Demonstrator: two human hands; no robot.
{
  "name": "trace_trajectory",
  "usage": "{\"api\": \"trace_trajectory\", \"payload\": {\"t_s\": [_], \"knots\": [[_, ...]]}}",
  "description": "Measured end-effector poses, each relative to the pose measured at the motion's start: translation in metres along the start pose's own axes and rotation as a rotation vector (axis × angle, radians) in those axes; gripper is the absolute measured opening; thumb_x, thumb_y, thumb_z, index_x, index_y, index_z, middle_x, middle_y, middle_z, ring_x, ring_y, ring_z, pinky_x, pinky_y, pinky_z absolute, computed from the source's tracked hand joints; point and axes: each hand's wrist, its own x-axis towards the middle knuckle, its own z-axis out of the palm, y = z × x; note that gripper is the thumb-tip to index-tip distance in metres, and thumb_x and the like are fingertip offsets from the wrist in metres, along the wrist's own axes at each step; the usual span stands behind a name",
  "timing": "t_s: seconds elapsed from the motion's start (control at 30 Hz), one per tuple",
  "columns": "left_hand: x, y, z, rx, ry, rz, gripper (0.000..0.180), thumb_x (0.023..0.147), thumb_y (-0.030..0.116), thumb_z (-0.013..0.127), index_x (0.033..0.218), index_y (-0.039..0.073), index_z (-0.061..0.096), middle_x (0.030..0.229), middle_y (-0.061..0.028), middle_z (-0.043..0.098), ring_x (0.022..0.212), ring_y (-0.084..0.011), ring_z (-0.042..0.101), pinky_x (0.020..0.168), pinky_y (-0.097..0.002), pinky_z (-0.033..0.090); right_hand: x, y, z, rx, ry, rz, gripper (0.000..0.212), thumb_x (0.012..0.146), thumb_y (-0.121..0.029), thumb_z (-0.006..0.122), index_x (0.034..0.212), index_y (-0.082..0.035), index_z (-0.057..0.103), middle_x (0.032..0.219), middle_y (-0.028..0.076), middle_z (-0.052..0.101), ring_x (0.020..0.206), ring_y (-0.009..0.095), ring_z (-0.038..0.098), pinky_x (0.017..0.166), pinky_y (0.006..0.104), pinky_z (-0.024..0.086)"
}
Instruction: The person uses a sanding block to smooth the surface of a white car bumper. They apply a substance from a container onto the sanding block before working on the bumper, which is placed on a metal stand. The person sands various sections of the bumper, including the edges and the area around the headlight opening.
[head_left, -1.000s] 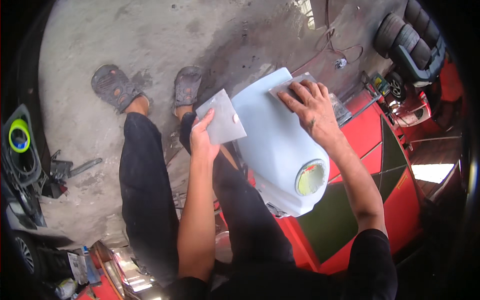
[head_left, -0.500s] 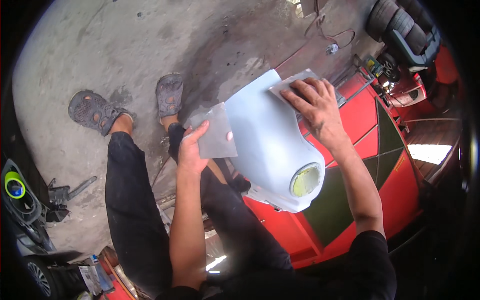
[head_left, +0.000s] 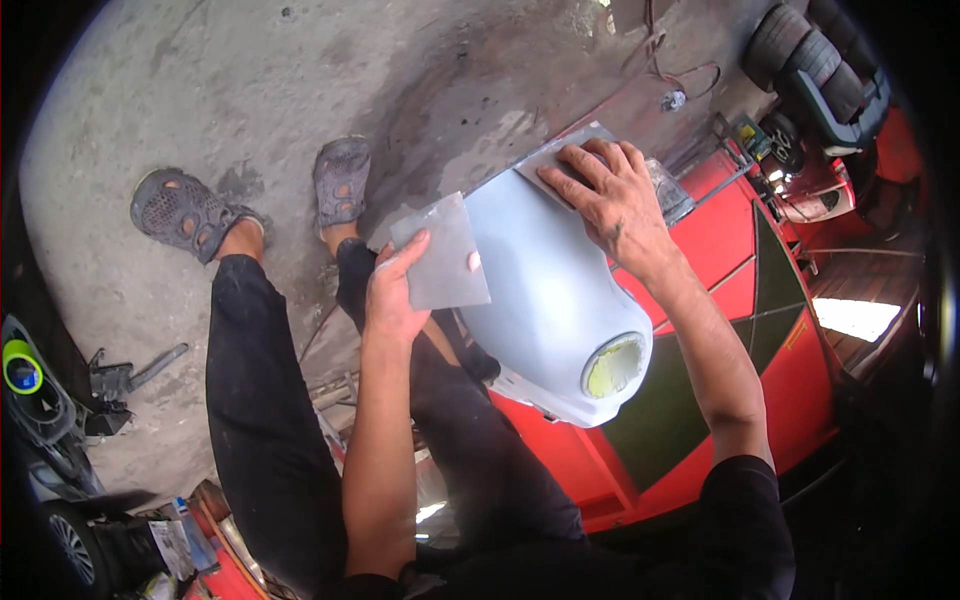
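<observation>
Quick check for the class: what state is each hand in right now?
Left hand: closed on a grey sheet, thumb on top.
Right hand: bent over a second grey sheet at the pale blue part; whether it grips cannot be told.

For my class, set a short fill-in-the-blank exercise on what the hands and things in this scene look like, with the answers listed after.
1. The left hand holds a thin ______ sheet.
2. The right hand rests on a second sheet at the upper end of a pale ______ panel.
3. A bright yellow-green ring lies near the picture's ______ edge.
4. The person's trousers are ______ in colour.

Missing words: grey; blue; left; black.
</observation>
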Motion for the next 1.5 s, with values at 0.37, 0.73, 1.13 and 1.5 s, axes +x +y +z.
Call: {"api": "trace_trajectory", "payload": {"t_s": [0.37, 0.73, 1.13, 1.5], "knots": [[-0.002, 0.002, 0.004, 0.023, 0.01, 0.007, 0.04, 0.1, 0.012, 0.064, 0.137, -0.002, 0.058, 0.129, -0.0138, 0.068, 0.12, -0.0277, 0.067, 0.105, -0.0449, 0.053, 0.0, 0.002, 0.003, 0.0, -0.048, 0.019, 0.043, 0.082, -0.014, 0.072, 0.124, -0.009, 0.072, 0.129, 0.013, 0.065, 0.121, 0.032, 0.059, 0.108, 0.0488, 0.043], [-0.002, 0.003, 0.005, 0.042, 0.007, 0.011, 0.037, 0.1, 0.012, 0.064, 0.134, -0.001, 0.059, 0.125, -0.0125, 0.069, 0.116, -0.0266, 0.069, 0.102, -0.043, 0.054, 0.002, 0.002, -0.007, 0.014, -0.037, 0.01, 0.039, 0.08, -0.012, 0.069, 0.119, -0.009, 0.074, 0.127, 0.013, 0.066, 0.121, 0.033, 0.059, 0.107, 0.0495, 0.043], [-0.006, 0.006, 0.011, 0.049, -0.014, 0.024, 0.037, 0.099, 0.011, 0.066, 0.134, 0.0, 0.06, 0.126, -0.0117, 0.069, 0.115, -0.0259, 0.069, 0.1, -0.0423, 0.055, -0.004, 0.002, 0.002, 0.016, -0.052, 0.013, 0.04, 0.081, -0.012, 0.067, 0.121, -0.01, 0.073, 0.125, 0.013, 0.065, 0.12, 0.032, 0.06, 0.106, 0.0496, 0.044], [-0.005, 0.005, 0.013, 0.044, 0.004, 0.029, 0.038, 0.099, 0.012, 0.066, 0.134, -0.001, 0.059, 0.125, -0.0122, 0.069, 0.116, -0.0269, 0.069, 0.1, -0.0446, 0.055, 0.0, 0.003, 0.003, 0.019, -0.013, 0.024, 0.04, 0.079, -0.008, 0.068, 0.119, -0.009, 0.073, 0.125, 0.012, 0.065, 0.119, 0.033, 0.06, 0.107, 0.05, 0.044]]}}
